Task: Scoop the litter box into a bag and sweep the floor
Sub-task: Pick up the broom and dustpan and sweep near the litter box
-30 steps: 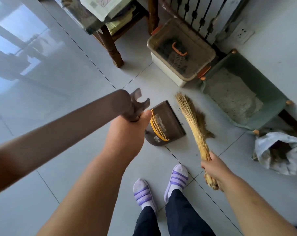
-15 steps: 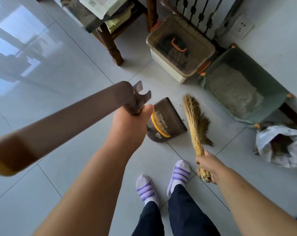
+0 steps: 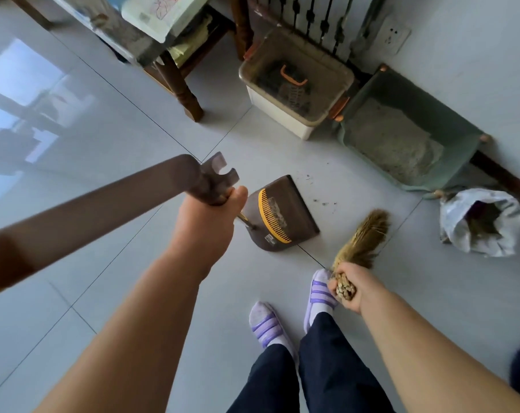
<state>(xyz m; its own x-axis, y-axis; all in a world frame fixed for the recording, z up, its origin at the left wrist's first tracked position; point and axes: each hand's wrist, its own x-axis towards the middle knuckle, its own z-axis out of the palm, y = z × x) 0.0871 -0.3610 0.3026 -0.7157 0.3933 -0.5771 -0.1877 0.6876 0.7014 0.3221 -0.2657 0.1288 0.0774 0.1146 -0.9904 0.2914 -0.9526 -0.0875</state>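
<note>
Scattered litter grains (image 3: 321, 201) lie on the tile floor (image 3: 357, 293), just ahead of the dustpan's open lip and left of the broom's bristles. The dustpan (image 3: 282, 214) rests on the floor directly below and right of the left hand (image 3: 211, 216), which is closed round the top of the dustpan's long handle (image 3: 103, 210). The right hand (image 3: 349, 283) is wrapped tight on the bound stub of the straw hand broom (image 3: 363, 242); the bristles point up and away from the grip, apparently lifted or only grazing the floor.

Judgement: the step in hand is sweeping the grains into the pan. It would go best with the pan lip pressed flat to the tile, the bristles lowered beyond the grains as seen from the right-hand grip, then short strokes drawn leftward toward the lip. Some material already sits inside the pan behind its yellow comb, so tilting the pan risks a spill.

Surroundings: the green litter box (image 3: 401, 135) stands well beyond the broom hand, against the wall. The white bag (image 3: 482, 222), mouth open, sits to the right of that hand, clear of the stroke. A lidded storage bin (image 3: 294, 84) stands beside the litter box; a wooden table leg (image 3: 184, 90) is farther left. The person's slippered feet (image 3: 294, 308) stand just beneath the broom grip and may crowd the backswing.
</note>
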